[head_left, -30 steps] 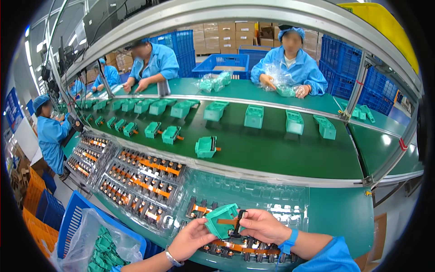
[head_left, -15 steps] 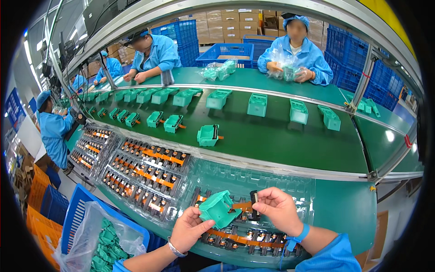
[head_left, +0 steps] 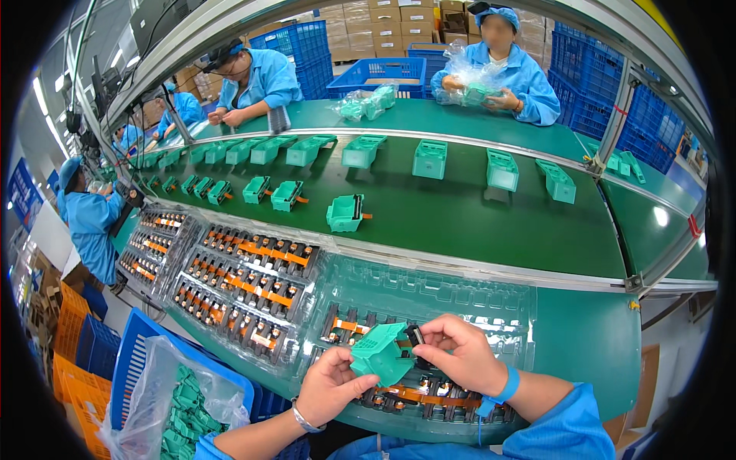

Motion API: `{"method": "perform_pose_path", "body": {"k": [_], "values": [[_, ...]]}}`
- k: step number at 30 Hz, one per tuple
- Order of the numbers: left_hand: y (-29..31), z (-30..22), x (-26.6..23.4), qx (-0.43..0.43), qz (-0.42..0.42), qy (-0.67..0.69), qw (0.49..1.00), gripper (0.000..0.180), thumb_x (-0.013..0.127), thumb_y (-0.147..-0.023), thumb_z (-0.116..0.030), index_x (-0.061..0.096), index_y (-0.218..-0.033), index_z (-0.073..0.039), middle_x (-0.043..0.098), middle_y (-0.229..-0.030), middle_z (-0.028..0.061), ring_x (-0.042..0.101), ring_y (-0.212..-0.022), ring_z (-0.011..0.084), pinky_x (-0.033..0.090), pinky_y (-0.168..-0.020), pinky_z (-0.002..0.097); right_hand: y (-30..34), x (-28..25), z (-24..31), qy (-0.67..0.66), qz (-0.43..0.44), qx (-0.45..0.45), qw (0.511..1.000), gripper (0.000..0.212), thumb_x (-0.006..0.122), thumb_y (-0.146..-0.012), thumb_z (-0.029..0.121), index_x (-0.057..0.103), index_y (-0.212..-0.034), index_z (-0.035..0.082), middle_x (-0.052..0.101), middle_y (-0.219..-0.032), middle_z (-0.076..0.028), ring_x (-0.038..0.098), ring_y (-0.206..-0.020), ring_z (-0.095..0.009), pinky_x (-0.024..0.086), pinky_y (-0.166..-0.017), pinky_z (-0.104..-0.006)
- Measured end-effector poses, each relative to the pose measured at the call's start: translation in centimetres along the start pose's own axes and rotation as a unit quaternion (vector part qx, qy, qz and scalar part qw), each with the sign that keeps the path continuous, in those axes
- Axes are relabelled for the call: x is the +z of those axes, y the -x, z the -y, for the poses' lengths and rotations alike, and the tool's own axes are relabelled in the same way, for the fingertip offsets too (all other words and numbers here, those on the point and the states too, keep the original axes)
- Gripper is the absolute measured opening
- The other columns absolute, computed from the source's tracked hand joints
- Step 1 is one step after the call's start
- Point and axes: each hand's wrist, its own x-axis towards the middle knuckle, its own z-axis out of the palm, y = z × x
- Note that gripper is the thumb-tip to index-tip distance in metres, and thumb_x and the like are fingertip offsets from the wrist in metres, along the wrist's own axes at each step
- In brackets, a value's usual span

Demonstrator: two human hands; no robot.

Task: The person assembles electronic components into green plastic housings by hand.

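Observation:
A green plastic housing (head_left: 379, 356) is gripped by my left hand (head_left: 335, 387), fingers on its left side and thumb beneath. Pinched between the thumb and fingers of my right hand (head_left: 465, 354) is a small black part (head_left: 415, 337), right at the housing's open right side. Whether the two parts touch I cannot tell. Below both hands lies a clear plastic tray (head_left: 491, 303) with rows of black parts joined by orange flat cables (head_left: 429, 395).
More filled trays (head_left: 245, 287) lie to the left. Beyond is a green conveyor belt (head_left: 460, 230) carrying green housings (head_left: 345, 212). A blue crate (head_left: 126, 368) at lower left holds green pieces in a bag. Across the belt, a co-worker (head_left: 498, 73) handles bagged green parts.
My right hand has moved left with the black part, bringing it against or close to the housing's open side. The housing has shifted slightly right. Belt items sit slightly farther left in view.

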Motion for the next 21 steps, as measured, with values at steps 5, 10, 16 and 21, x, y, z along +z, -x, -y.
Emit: {"method": "perform_pose_path", "body": {"k": [5,10,16,21], "values": [[0.1,-0.4,0.2,-0.009,-0.004,-0.007,1.000,0.028,0.065,-0.079,0.002,0.047,-0.099,-0.003,0.056,-0.104,0.0067,0.058,-0.095,0.0139,0.051,-0.075,0.0254,-0.1,0.1,-1.7,-0.177,0.034,0.095,0.979,0.020,0.066,-0.080,0.005,0.056,-0.097,0.001,0.055,-0.083,-0.001,0.054,-0.073,-0.005,0.046,-0.063,-0.0194],[0.0,-0.3,0.0,-0.019,-0.021,0.000,1.000,0.026,0.066,-0.079,0.001,0.048,-0.099,-0.004,0.058,-0.102,0.0063,0.059,-0.093,0.0134,0.051,-0.075,0.0253,-0.2,-0.1,-1.8,-0.207,0.053,0.104,0.971,0.021,0.065,-0.082,0.005,0.054,-0.099,0.001,0.056,-0.087,-0.001,0.054,-0.077,-0.006,0.047,-0.069,-0.0202],[0.2,-0.7,0.9,-0.034,-0.031,0.007,0.999,0.026,0.067,-0.078,0.001,0.050,-0.097,-0.003,0.059,-0.099,0.0058,0.058,-0.091,0.0129,0.050,-0.076,0.0267,-0.5,-0.3,-2.1,-0.186,0.086,0.120,0.971,0.020,0.064,-0.082,0.006,0.053,-0.099,0.001,0.056,-0.088,-0.002,0.054,-0.079,-0.007,0.047,-0.070,-0.0216],[0.3,-0.6,0.6,-0.051,-0.040,-0.004,0.998,0.026,0.067,-0.077,0.002,0.051,-0.098,-0.003,0.058,-0.098,0.0057,0.057,-0.091,0.0132,0.049,-0.077,0.0282,-0.5,-0.4,-2.3,-0.186,0.120,0.131,0.966,0.022,0.064,-0.082,0.005,0.051,-0.099,0.000,0.056,-0.088,-0.003,0.055,-0.081,-0.009,0.048,-0.070,-0.0225]]}}
